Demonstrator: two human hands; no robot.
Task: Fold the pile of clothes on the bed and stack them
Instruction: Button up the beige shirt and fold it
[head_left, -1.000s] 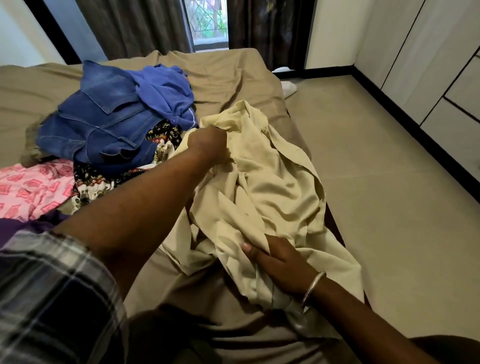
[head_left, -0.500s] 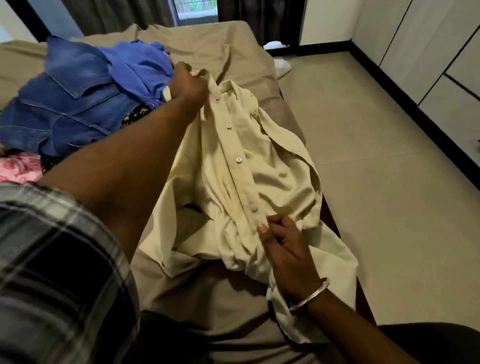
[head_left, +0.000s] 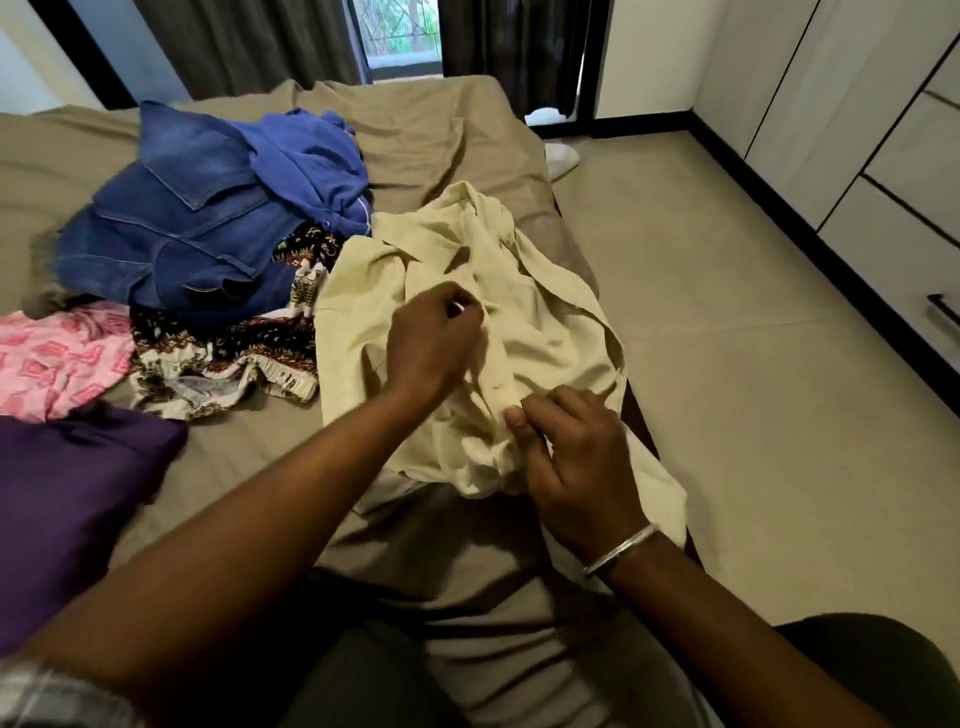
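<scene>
Nearest the camera I see both forearms reaching forward over the bed (head_left: 218, 457). A plaid sleeve (head_left: 47, 691) shows at the lower left corner, cut off by the frame edge.

My right hand (head_left: 582, 467) sits low on the shirt (head_left: 545, 322), back of the hand up, a bangle (head_left: 621, 548) at the wrist. Its thumb and curled fingers pinch a bunched fold of the cream cloth near the hem. The fingertips are tucked under; I cannot see how much cloth they hold.

My left hand (head_left: 434, 345) lies a little farther on, over the middle of the shirt, wrist bent down. Fingers are curled, thumb to forefinger, nipping the cloth by the front placket. The pinch point is partly hidden by the knuckles.

The shirt lies crumpled at the bed's right edge, unfolded, its lower part hanging over the side toward the floor (head_left: 753, 415). Collar end points away from me.

Left of it: a purple cloth (head_left: 78, 493), cut off at the frame edge; a pink print (head_left: 57, 358); a dark patterned piece (head_left: 234, 358). Behind these, the pile: denim (head_left: 176, 234) with a blue garment (head_left: 311, 161) on top, touching the shirt's far left corner.

Far end: curtains (head_left: 249, 47), window (head_left: 400, 31). Right: cabinet (head_left: 883, 130).
</scene>
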